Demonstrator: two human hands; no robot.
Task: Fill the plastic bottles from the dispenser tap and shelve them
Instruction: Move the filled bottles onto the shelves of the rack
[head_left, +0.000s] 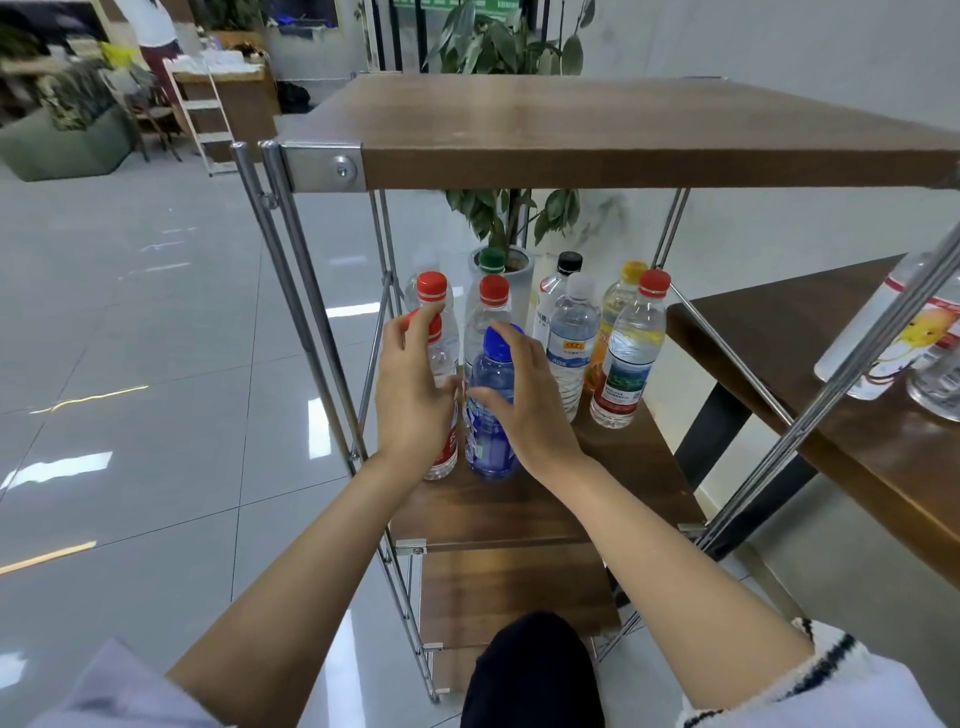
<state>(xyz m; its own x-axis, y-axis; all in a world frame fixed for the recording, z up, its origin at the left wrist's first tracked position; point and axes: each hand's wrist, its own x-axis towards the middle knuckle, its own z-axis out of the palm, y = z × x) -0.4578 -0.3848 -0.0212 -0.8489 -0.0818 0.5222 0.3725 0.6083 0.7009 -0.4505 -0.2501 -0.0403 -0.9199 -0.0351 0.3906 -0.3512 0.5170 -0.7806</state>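
Several capped bottles already stand on the shelf (519, 504). Our left hand (415, 395) curls round the red-capped bottle (444, 358); our right hand (530, 400) clasps the blue bottle (491, 431) at 6 o'clock. We judge the table bottles (914, 332), at 3 o'clock, are still to do.

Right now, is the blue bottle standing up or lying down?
Standing up. The blue bottle rests on its base on the shelf, cap pointing up, right hand around it.

Both forearms bare, extended forward, left hand (415, 397) just left of blue bottle (491, 441), gripping red-capped bottle (442, 361), right hand (524, 402) curled round blue bottle, fingers over its cap.
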